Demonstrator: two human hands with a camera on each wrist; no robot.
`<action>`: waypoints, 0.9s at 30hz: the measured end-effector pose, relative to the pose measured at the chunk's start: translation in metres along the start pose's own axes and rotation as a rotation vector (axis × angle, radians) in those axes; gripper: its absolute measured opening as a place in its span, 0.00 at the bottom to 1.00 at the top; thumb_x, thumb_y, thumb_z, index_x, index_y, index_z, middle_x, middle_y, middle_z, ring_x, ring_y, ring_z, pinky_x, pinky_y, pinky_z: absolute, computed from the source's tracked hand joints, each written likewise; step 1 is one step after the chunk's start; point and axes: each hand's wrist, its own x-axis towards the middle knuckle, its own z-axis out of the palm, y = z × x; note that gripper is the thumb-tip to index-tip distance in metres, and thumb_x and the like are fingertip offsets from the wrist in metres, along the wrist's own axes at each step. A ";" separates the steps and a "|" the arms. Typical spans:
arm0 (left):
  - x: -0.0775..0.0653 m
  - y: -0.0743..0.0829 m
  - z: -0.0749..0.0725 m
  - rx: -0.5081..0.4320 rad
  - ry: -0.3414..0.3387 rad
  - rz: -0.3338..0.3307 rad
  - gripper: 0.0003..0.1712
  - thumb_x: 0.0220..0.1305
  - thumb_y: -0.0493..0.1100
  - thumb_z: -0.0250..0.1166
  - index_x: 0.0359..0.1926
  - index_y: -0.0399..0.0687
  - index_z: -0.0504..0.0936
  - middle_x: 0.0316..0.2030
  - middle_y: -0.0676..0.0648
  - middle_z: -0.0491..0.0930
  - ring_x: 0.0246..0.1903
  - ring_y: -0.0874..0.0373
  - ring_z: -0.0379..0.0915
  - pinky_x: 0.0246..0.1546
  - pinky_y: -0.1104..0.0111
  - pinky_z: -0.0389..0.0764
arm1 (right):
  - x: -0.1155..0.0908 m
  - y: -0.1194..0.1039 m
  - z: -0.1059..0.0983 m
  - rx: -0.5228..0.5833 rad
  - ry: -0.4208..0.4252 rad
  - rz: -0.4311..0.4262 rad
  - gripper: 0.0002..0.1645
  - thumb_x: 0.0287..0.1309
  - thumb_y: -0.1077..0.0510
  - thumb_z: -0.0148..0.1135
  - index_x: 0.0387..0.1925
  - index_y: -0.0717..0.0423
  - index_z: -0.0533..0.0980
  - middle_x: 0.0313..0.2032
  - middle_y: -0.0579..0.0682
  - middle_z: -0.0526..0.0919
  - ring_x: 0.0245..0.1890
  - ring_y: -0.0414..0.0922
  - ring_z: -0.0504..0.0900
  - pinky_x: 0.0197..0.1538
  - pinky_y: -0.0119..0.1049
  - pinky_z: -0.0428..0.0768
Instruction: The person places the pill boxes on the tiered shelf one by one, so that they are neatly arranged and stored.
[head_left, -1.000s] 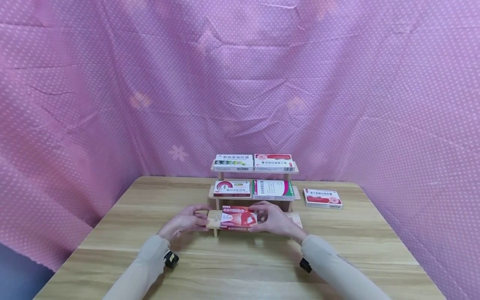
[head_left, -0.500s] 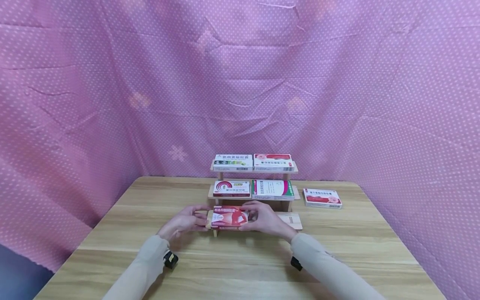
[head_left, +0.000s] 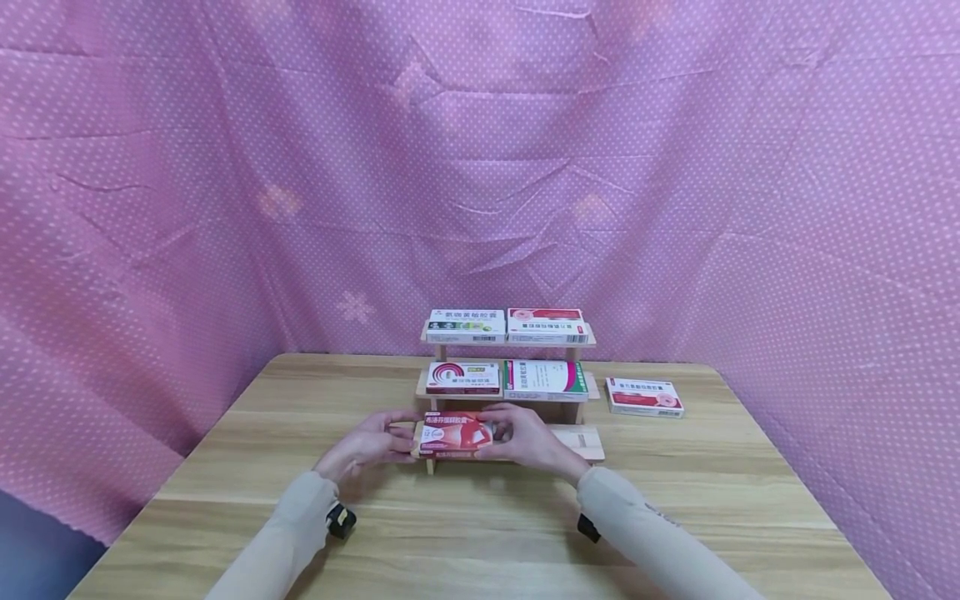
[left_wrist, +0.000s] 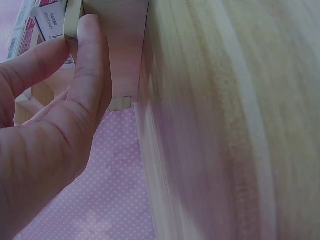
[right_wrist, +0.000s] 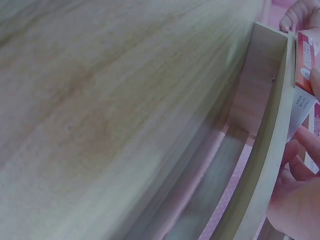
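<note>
A red and white medicine box [head_left: 453, 435] lies flat on the left part of the lowest board of a three-tier wooden rack [head_left: 589, 442]. My right hand [head_left: 531, 439] grips the box's right end, thumb at the front edge and fingers at the back. In the right wrist view, the box's white end [right_wrist: 301, 107] shows near that hand [right_wrist: 300, 197]. My left hand [head_left: 375, 440] pinches the left end of the lowest board. The left wrist view has the left hand's [left_wrist: 60, 110] fingertips on the board's end [left_wrist: 73, 22], close beside the box.
Two boxes, one white and green [head_left: 467, 325] and one white and red [head_left: 547, 325], lie on the top tier. Below them are a white and maroon box [head_left: 463, 377] and a green-edged box [head_left: 546, 377]. Another box [head_left: 645, 397] lies on the table [head_left: 750, 492] right of the rack.
My right hand has slid the red medicine box leftward along the lowest board, towards the left hand. The left hand stays at the board's left end.
</note>
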 end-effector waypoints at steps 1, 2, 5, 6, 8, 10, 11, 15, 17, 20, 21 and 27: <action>0.000 0.000 0.000 -0.001 0.003 -0.002 0.40 0.58 0.25 0.61 0.71 0.30 0.57 0.49 0.35 0.75 0.42 0.51 0.80 0.51 0.58 0.85 | 0.000 0.000 0.000 -0.001 -0.001 0.002 0.40 0.47 0.40 0.75 0.62 0.45 0.75 0.55 0.44 0.79 0.44 0.44 0.78 0.47 0.36 0.78; 0.000 0.000 0.000 -0.004 0.005 -0.002 0.40 0.57 0.25 0.61 0.71 0.30 0.57 0.49 0.35 0.75 0.42 0.51 0.80 0.51 0.58 0.85 | 0.000 0.000 0.001 -0.003 0.000 0.003 0.40 0.47 0.40 0.75 0.62 0.45 0.75 0.54 0.44 0.79 0.44 0.44 0.79 0.47 0.36 0.78; 0.000 0.000 0.000 -0.006 0.009 -0.002 0.40 0.57 0.24 0.60 0.71 0.30 0.58 0.48 0.35 0.76 0.41 0.52 0.81 0.50 0.58 0.85 | 0.000 -0.001 0.001 -0.009 0.004 0.006 0.40 0.47 0.40 0.75 0.62 0.45 0.75 0.55 0.45 0.79 0.44 0.44 0.78 0.46 0.35 0.78; 0.000 0.000 0.000 -0.007 0.009 -0.001 0.40 0.56 0.24 0.60 0.70 0.30 0.58 0.48 0.35 0.77 0.41 0.52 0.81 0.50 0.58 0.85 | 0.000 -0.001 0.001 -0.012 0.005 0.007 0.40 0.47 0.40 0.75 0.62 0.45 0.75 0.55 0.45 0.79 0.44 0.44 0.78 0.46 0.35 0.78; 0.001 0.000 -0.001 -0.011 0.002 -0.001 0.41 0.56 0.24 0.60 0.71 0.30 0.57 0.48 0.35 0.77 0.41 0.52 0.81 0.51 0.58 0.85 | 0.000 -0.001 0.001 -0.015 0.007 0.007 0.40 0.47 0.40 0.75 0.62 0.45 0.75 0.55 0.45 0.79 0.44 0.43 0.78 0.47 0.35 0.78; 0.001 -0.001 -0.001 -0.011 -0.002 0.002 0.41 0.56 0.23 0.59 0.71 0.30 0.57 0.48 0.35 0.77 0.41 0.52 0.81 0.51 0.58 0.85 | 0.000 -0.001 0.001 -0.014 0.009 0.005 0.40 0.47 0.40 0.75 0.62 0.45 0.75 0.55 0.45 0.79 0.44 0.43 0.78 0.47 0.36 0.78; 0.002 -0.001 -0.001 -0.011 -0.003 0.003 0.41 0.56 0.23 0.59 0.71 0.30 0.57 0.48 0.35 0.77 0.41 0.52 0.81 0.51 0.58 0.85 | -0.001 -0.001 0.001 -0.016 0.010 0.004 0.40 0.46 0.40 0.75 0.62 0.44 0.75 0.55 0.44 0.79 0.44 0.43 0.78 0.47 0.36 0.79; 0.002 -0.002 -0.001 -0.011 0.009 0.001 0.40 0.55 0.22 0.58 0.70 0.31 0.58 0.47 0.35 0.77 0.41 0.52 0.81 0.50 0.58 0.85 | -0.001 0.000 0.000 -0.021 0.010 0.000 0.42 0.45 0.38 0.75 0.63 0.44 0.75 0.52 0.43 0.80 0.43 0.43 0.79 0.46 0.35 0.80; 0.003 -0.002 0.000 -0.016 0.016 -0.003 0.40 0.56 0.22 0.58 0.70 0.31 0.59 0.47 0.36 0.77 0.41 0.52 0.81 0.50 0.58 0.85 | -0.002 0.000 -0.001 -0.029 0.014 0.001 0.43 0.44 0.38 0.75 0.63 0.44 0.75 0.48 0.42 0.81 0.42 0.43 0.80 0.46 0.35 0.80; 0.004 -0.003 0.000 -0.030 0.024 -0.008 0.40 0.56 0.23 0.59 0.71 0.31 0.59 0.46 0.37 0.77 0.40 0.52 0.80 0.50 0.58 0.85 | -0.005 -0.001 -0.003 -0.028 0.023 0.004 0.44 0.43 0.37 0.75 0.63 0.44 0.75 0.44 0.42 0.82 0.41 0.43 0.81 0.45 0.35 0.81; 0.004 -0.003 0.000 -0.034 0.025 -0.007 0.40 0.57 0.23 0.59 0.71 0.31 0.58 0.45 0.37 0.77 0.40 0.52 0.80 0.50 0.58 0.85 | -0.006 0.000 -0.005 -0.029 0.026 0.004 0.44 0.43 0.36 0.75 0.63 0.44 0.75 0.43 0.42 0.82 0.41 0.43 0.81 0.45 0.35 0.81; 0.004 -0.003 -0.001 -0.030 0.028 -0.003 0.40 0.56 0.23 0.60 0.71 0.31 0.59 0.46 0.36 0.77 0.40 0.51 0.80 0.50 0.58 0.86 | -0.015 0.005 -0.013 -0.017 0.030 0.001 0.41 0.46 0.40 0.75 0.63 0.45 0.75 0.42 0.45 0.85 0.41 0.42 0.82 0.45 0.37 0.83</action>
